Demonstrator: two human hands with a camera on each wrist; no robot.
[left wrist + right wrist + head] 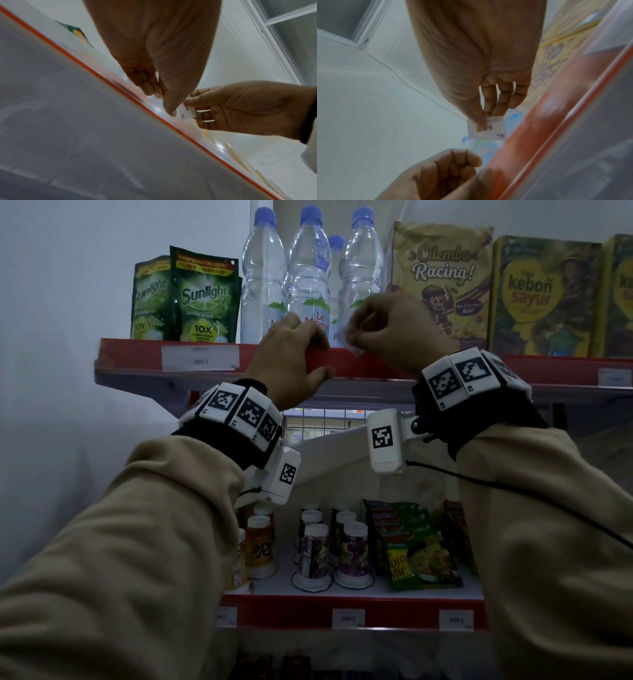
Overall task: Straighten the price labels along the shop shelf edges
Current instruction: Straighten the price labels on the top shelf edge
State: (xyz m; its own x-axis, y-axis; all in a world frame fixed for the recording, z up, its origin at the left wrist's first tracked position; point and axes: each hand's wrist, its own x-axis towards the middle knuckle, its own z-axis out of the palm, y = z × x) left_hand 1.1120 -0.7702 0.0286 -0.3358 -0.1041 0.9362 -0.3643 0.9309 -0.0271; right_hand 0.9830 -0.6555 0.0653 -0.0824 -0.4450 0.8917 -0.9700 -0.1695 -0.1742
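While the right hand pinches a small white price label between thumb and fingertips, clear of the red shelf edge, the job is to set it back square. Judging by the strip, the label should go in with its long side parallel to the edge, one corner seated first, then pressed flat toward three o'clock so it does not crease or tilt. The print reads upside down in the right wrist view, so it is worth checking which way up it faces before seating it.

Just to the nine o'clock side of the label, the left hand clamps the shelf edge, fingers curled over the top lip and thumb hooked beneath, steadying the strip. Both forearms reach upward, wrists bent back, knuckles toward the water bottles behind. Held at about twelve o'clock above the lip, the label hangs in front of the bottles, with the right hand's other fingers loosely folded. Another label sits on the strip farther toward nine o'clock, under the green soap pouches.
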